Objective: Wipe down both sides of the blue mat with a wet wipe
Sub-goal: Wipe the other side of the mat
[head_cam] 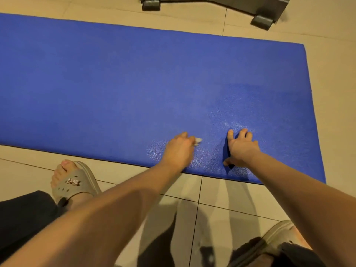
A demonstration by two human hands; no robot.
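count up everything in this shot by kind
blue foam mat: 1
white wet wipe: 1
bare hands: 2, left hand, right hand
grey rubber sandals: 2, left sandal, right sandal
dark grey stand base: 1
total: 7

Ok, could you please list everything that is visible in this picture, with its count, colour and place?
blue mat: one, blue, flat on the floor, across most of the view; shiny damp patch near the hands
wet wipe: one, white, on the mat, mostly hidden by the left hand
floor tiles: many, beige, under and around the mat
stand base: one, dark grey, top edge, beyond the mat, two feet showing
slippers: two, grey-beige, on the person's feet, lower left and lower right
trousers: dark, lower left
left hand: one, grips the wipe on the mat
right hand: one, fingers spread, presses on the mat
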